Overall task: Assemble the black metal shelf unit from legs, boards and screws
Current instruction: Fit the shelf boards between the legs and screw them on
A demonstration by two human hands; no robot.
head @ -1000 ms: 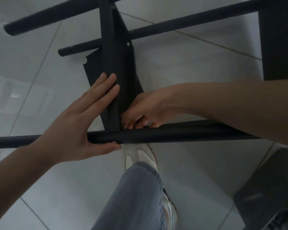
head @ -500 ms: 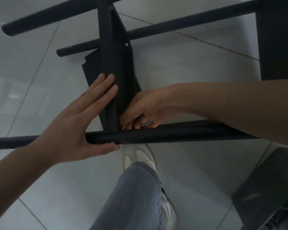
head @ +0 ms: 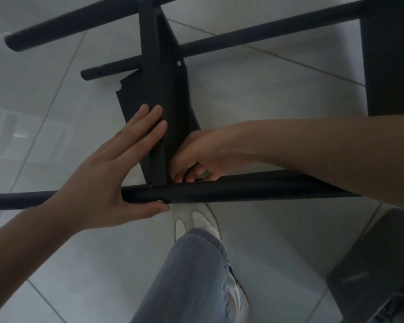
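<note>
The black shelf frame lies on its side over the tiled floor. A black board (head: 163, 73) stands on edge between the tube legs, and its near corner meets the nearest leg (head: 243, 192). My left hand (head: 107, 173) lies flat with straight fingers pressing the board's left face, thumb under the nearest leg. My right hand (head: 196, 157) reaches in from the right, fingers curled at the joint of board and leg, pinching something small and dark. What it holds is mostly hidden. Two more legs (head: 254, 36) cross farther back.
Another black board (head: 392, 54) of the frame rises at the upper right. A dark box (head: 378, 271) sits at the lower right corner. My jeans leg (head: 187, 280) and white shoe (head: 203, 220) are just below the nearest leg. Pale floor tiles surround everything.
Almost nothing moves. My right hand's fingers shift slightly at the joint while my left hand keeps pressing the board.
</note>
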